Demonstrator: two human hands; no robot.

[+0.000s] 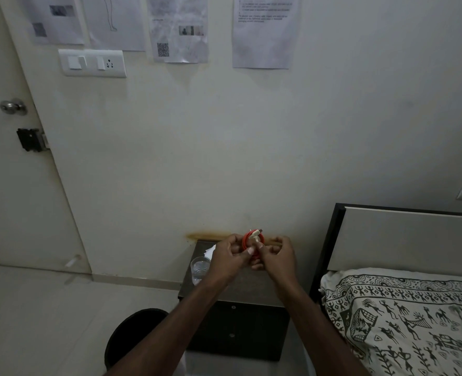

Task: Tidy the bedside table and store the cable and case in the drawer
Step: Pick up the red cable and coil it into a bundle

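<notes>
1. I see both hands raised above the bedside table [251,287], meeting over the back half of its dark surface, close to the wall.
2. The left hand [228,256] has its grip clenched on the cable [252,241], an orange cord wound into a small coil, with the thumb pressed across the lower part of the loop.
3. The right hand [277,257] pinches the same coil from the other side, thumb and forefinger closed on it (the other fingers curl loosely behind).
4. A pale plug end sticks up through the top of the coil, just above both thumbs.
5. The cable is off the surface, held between the two hands.
6. A clear glass [200,268] stands at the left edge of the surface, just beside the left wrist, and a bit of white paper [210,251] lies behind it.
7. I cannot make out the case anywhere; the hands hide the middle of the surface.
8. The drawer [233,312] fronts below, each with a small knob, are shut.
9. A dark round bin [132,332] sits on the floor to the left, and a bed [414,321] with a patterned cover lies to the right.
</notes>
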